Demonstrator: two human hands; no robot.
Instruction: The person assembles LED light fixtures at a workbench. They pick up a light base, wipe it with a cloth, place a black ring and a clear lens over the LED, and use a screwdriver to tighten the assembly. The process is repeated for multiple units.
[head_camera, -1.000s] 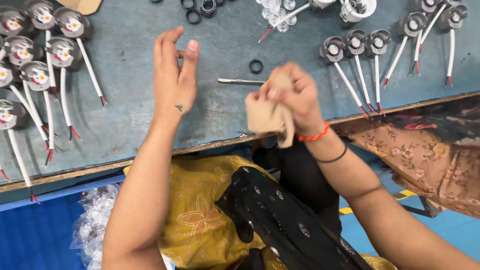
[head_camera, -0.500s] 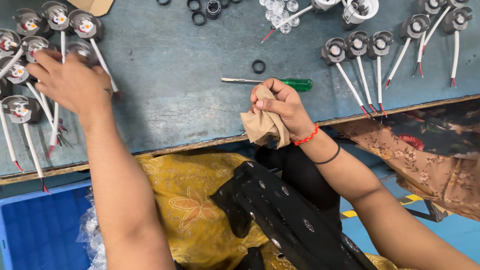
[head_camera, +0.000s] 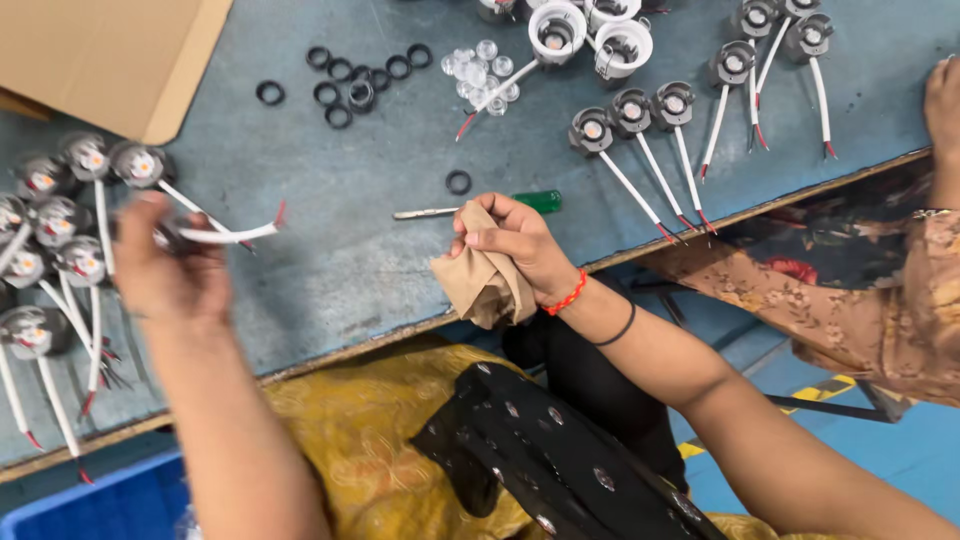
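Blurrily, left hand (head_camera: 165, 270) grips a wired lamp (head_camera: 215, 236); right hand (head_camera: 515, 245) clutches cloth (head_camera: 485, 285).

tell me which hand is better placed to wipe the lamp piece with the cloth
Right, probably. The right hand already grips the tan cloth at the table edge, while the left hand holds a wired lamp piece it could bring across.

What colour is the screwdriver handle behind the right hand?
Green, translucent-looking; the screwdriver handle shows only in the head view.
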